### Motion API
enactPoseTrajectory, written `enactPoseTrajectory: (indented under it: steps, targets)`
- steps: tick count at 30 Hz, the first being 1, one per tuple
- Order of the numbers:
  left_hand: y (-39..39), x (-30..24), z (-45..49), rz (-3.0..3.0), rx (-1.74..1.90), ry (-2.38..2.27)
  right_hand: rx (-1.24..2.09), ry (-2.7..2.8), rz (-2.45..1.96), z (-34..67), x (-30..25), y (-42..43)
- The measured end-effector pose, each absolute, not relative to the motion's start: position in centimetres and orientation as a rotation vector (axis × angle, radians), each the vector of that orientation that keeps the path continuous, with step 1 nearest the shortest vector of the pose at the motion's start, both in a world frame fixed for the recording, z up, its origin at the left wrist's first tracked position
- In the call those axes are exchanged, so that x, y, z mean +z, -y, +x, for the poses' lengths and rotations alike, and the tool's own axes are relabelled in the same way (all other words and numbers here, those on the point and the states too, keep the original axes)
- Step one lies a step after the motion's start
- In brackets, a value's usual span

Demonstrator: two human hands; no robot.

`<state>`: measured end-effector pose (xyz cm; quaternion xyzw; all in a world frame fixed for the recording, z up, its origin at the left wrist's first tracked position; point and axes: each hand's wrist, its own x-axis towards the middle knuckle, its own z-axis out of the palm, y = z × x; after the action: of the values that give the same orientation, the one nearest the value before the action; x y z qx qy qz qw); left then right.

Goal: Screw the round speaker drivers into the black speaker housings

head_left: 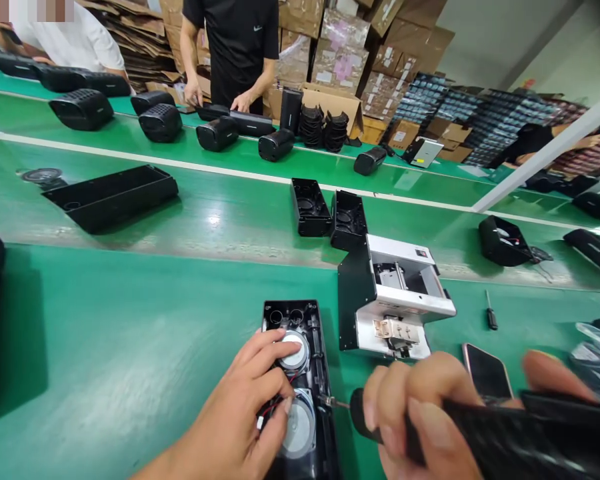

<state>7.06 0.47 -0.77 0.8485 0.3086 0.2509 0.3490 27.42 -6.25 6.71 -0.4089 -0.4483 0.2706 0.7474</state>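
A long black speaker housing lies open in front of me with two round drivers inside. My left hand reaches over its left side. Two fingertips rest on the upper speaker driver. Thumb and index finger come together at the edge of the lower speaker driver, by red wires and a white connector. From the right, my right hand grips a black electric screwdriver, partly blurred. Its thin metal bit points left, the tip at the housing's right side.
A silver and black screw feeder stands right of the housing. Beyond it are a phone and a small screwdriver. Empty housings and a long black shell sit on the belt. Across it, a person in black handles speakers.
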Motion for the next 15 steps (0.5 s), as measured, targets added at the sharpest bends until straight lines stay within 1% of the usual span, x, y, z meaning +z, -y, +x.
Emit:
enactPoseTrajectory:
  steps: [4, 15]
  targets:
    - [-0.4, -0.8, 7.0, 2.185, 0.631, -0.775, 0.484, 0.876, -0.923, 25.4, 5.1, 4.8]
    - [-0.5, -0.7, 7.0, 2.219, 0.588, -0.750, 0.627, 0.943, -0.934, 26.1, 3.3, 4.1]
